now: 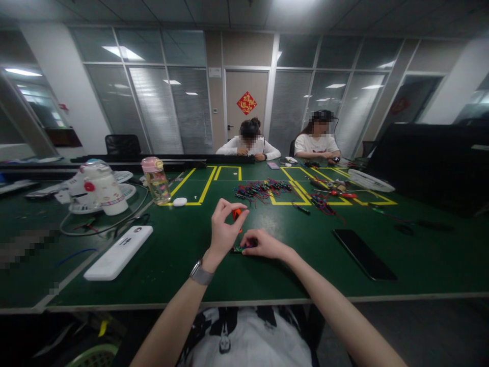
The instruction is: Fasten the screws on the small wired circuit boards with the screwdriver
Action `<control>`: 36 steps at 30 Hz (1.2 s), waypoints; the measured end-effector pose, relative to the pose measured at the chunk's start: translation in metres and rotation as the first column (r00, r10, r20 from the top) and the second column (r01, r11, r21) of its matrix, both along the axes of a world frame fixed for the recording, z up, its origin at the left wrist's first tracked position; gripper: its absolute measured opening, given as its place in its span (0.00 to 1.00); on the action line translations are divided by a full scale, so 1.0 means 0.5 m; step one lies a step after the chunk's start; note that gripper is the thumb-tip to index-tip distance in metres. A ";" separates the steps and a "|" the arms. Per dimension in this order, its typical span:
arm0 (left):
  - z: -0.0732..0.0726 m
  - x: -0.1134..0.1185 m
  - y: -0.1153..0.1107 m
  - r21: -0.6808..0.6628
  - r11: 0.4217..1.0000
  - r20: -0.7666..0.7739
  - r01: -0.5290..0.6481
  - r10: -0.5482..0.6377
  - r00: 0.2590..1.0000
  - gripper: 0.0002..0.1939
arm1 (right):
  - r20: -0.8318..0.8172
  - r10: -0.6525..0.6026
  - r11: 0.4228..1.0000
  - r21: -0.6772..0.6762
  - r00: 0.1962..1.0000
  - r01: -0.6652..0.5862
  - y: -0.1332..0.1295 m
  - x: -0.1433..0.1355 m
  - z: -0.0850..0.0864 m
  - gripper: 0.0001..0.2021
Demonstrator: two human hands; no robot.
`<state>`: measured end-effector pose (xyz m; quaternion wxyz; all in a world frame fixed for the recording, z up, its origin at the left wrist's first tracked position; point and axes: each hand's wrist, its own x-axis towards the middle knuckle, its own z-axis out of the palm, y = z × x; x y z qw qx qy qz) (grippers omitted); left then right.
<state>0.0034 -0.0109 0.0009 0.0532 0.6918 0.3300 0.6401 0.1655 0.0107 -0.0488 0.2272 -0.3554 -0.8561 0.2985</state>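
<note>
My left hand [226,228], with a watch on its wrist, is raised over the green table [171,255]. Its thumb and index finger curve around a small orange tool [237,213]. Below and to the right, my right hand [262,243] rests low at the table, its fingers closed on a small green circuit board [237,250] with dark and coloured wires, partly hidden by the fingers. Beyond my hands lies a pile of small boards with red and blue wires [263,189]. A smaller wired bunch [323,202] is to its right.
A white power bank [119,253] lies at left, a black phone [364,255] at right. A pink-lidded bottle [156,181], a white bottle [109,191] and a white case [180,202] stand or lie at back left. Two people sit across the table; a black monitor is at right.
</note>
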 end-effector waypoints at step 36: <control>-0.003 0.002 0.003 -0.162 0.961 0.022 0.223 -0.223 0.975 0.15 | -0.004 0.013 1.000 -0.004 1.000 -0.013 0.002 0.000 -0.002 0.06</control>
